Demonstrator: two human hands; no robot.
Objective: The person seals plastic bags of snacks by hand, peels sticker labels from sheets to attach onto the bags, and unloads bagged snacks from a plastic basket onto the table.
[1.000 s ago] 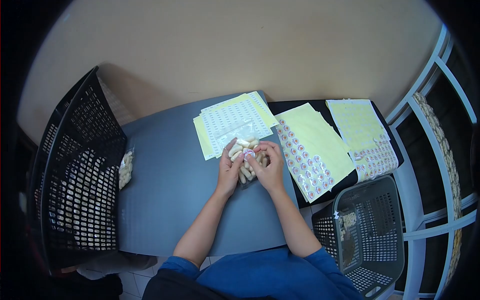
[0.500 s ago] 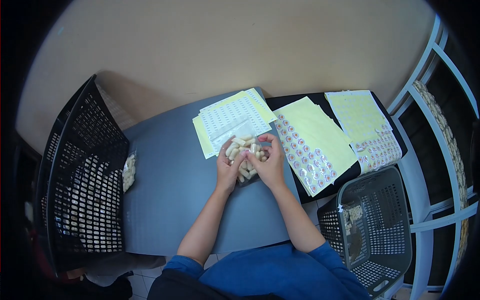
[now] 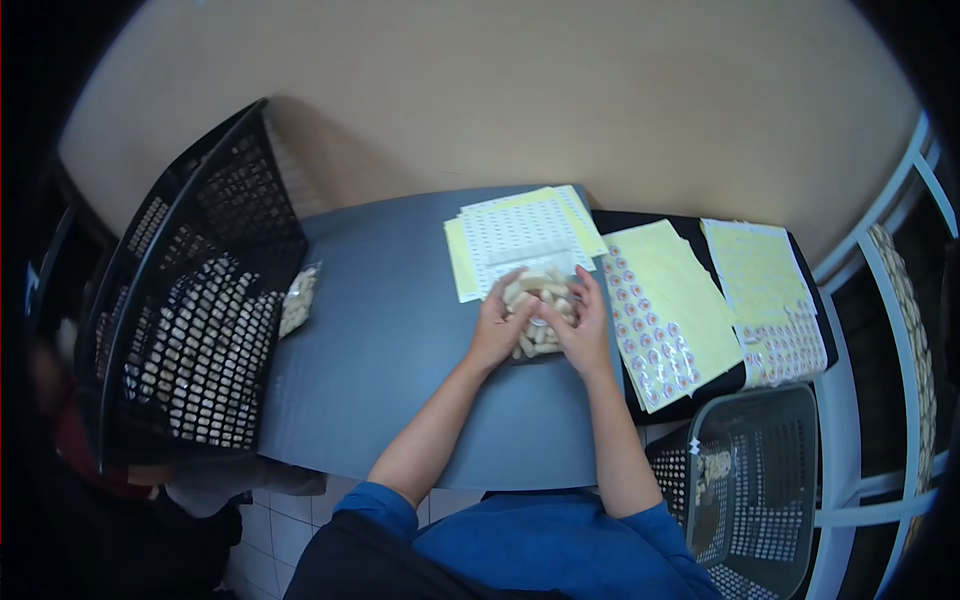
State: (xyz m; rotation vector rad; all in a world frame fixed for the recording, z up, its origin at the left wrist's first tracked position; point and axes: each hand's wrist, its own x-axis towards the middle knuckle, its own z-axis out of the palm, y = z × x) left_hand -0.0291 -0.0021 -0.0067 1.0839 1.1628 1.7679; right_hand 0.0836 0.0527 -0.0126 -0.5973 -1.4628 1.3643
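A clear plastic bag [image 3: 540,345] of pale, capsule-shaped pieces lies over the grey table, between my two hands. My left hand [image 3: 497,325] is wrapped round its left side, with the thumb pressed on the front. On the right side my right hand [image 3: 585,325] grips it, its thumb close to the other thumb. A small round label shows faintly by the thumb tips. Behind the bag are sheets of small printed labels [image 3: 510,225], partly under its top edge.
A tall black basket [image 3: 285,185] of bagged pieces stands at the left, with another bag [image 3: 299,300] beside it. Yellow sheets of round stickers [image 3: 680,290] and a second sticker sheet [image 3: 765,275] lie right. A grey-green basket [image 3: 780,440] is below them. Part of a person [image 3: 150,520] shows lower left.
The view has turned left, so table and baskets appear shifted right. Both hands still hold the bag, and their fingers now spread more round its sides, thumbs pressing on its front.
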